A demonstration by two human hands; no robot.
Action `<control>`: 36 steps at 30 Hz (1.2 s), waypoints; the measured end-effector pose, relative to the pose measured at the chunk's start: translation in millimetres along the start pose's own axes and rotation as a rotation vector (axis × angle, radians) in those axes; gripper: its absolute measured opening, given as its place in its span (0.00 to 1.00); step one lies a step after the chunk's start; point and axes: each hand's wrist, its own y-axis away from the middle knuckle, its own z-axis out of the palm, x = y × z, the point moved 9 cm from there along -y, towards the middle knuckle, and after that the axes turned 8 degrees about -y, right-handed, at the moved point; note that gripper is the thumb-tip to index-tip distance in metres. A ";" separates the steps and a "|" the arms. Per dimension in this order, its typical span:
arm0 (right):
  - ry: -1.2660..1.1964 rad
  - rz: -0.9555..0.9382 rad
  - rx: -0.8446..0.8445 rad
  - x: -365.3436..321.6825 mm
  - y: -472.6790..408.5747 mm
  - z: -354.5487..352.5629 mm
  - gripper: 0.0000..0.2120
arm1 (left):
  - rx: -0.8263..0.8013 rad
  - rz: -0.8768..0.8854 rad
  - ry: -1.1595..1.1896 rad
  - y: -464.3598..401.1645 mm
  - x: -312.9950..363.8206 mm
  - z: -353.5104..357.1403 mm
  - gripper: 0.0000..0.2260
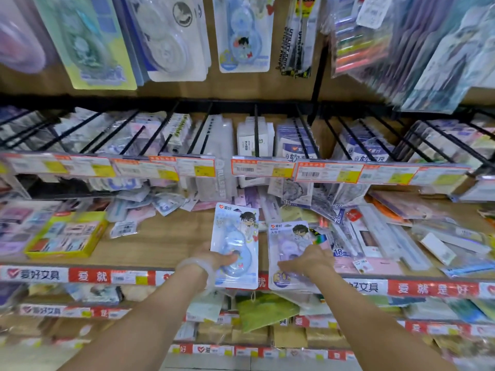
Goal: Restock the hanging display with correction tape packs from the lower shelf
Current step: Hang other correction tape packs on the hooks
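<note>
Glossy blue pack [235,245] gripped by left hand [214,259]; right hand [310,261] grips lilac pack [290,253] (both flat blister cards).

Blurred price tags [270,169] (print unreadable), hanging packs [171,36] cropped above

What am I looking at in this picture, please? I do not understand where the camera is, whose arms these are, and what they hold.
There is no machine here. A person wears one camera on the head, looking forward and down, so the two bare arms entering from below are that person's own. This is the only view.

The left hand holds a blue pack of correction tape, thumb on its front. The right hand holds a purple pack beside it.

Both packs are over a wooden shelf, which carries loose stationery packets and a yellow box. Above it is a row of black hooks with price tags, and higher up more tape packs hang, among them a similar blue one.
</note>
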 end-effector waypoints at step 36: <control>-1.079 -0.684 -0.081 -21.4 202.3 -89.6 0.17 | 0.107 0.482 0.266 181.4 47.6 -63.9 0.10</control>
